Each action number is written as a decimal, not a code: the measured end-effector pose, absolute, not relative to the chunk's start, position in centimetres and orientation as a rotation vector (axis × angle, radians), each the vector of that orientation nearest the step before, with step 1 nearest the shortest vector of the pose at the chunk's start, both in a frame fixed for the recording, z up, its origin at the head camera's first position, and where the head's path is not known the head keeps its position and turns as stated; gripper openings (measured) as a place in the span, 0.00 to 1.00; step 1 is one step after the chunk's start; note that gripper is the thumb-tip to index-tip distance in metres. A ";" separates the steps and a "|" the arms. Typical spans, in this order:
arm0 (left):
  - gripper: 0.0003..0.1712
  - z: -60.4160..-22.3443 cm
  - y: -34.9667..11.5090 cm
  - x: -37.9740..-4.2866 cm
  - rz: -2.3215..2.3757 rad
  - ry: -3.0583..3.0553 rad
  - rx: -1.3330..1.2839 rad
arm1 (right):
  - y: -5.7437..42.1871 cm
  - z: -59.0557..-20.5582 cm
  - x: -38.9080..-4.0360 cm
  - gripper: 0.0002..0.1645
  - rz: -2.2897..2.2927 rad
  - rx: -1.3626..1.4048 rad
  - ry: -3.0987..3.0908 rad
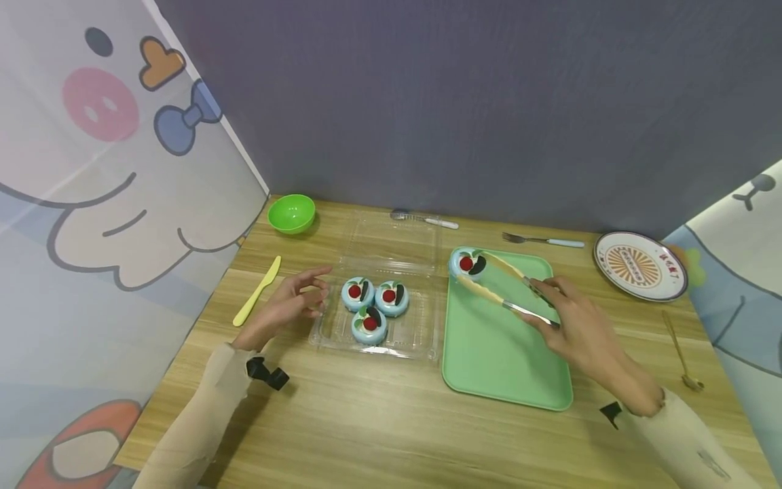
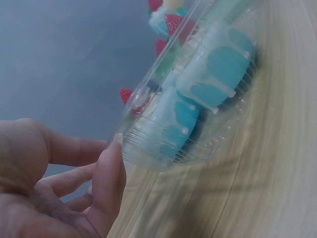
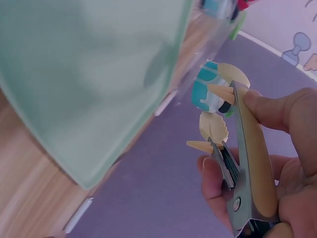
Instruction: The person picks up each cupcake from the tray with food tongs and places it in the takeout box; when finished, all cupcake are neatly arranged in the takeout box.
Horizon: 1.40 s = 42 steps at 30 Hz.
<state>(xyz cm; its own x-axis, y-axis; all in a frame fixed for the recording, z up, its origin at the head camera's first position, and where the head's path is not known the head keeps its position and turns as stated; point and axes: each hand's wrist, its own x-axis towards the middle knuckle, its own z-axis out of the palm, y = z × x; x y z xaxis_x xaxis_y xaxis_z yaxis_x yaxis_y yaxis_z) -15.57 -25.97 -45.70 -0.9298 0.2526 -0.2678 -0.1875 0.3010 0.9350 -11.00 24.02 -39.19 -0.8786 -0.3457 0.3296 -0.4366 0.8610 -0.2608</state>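
Note:
My left hand (image 1: 292,299) is beside a clear plastic box (image 1: 421,319). Thumb and fingertip come together at the box's left rim in the left wrist view, pinching its corner. Inside stand three blue toy cakes (image 1: 391,297) with white icing, a red berry and green leaf on top. My right hand (image 1: 574,322) grips metal tongs (image 1: 519,309) with beige tips. A fourth blue cake (image 1: 462,261) is squeezed between those tips (image 3: 213,128), overlapping the green tray's (image 1: 507,367) back left corner in the head view.
The box's lid (image 1: 391,241) lies folded back. Left stand a green bowl (image 1: 292,214) and yellow knife (image 1: 259,288). Behind lie a white-handled spoon (image 1: 427,221) and fork (image 1: 544,240). A patterned plate (image 1: 638,265) and a gold spoon (image 1: 681,353) are at right. A grey wall bounds the back.

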 end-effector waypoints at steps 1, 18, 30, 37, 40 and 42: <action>0.32 -45.7 -26.0 -15.6 1.664 2.210 0.060 | 23.9 -39.0 -10.9 0.36 0.477 0.602 -2.751; 0.32 -45.5 -26.2 -16.0 1.662 2.220 0.071 | 20.1 -36.1 -9.0 0.33 0.515 0.873 -2.824; 0.32 -45.5 -26.2 -16.0 1.659 2.217 0.072 | 17.7 -35.6 -8.3 0.34 0.378 1.014 -2.911; 0.32 -45.9 -26.3 -15.8 1.666 2.204 0.076 | 16.9 -35.2 -9.0 0.34 0.286 1.121 -2.907; 0.33 -45.9 -26.2 -15.7 1.673 2.193 0.073 | 16.7 -35.1 -9.3 0.32 0.255 1.166 -2.907; 0.32 -46.0 -26.3 -15.7 1.674 2.194 0.077 | 16.4 -34.9 -9.6 0.31 0.236 1.196 -2.899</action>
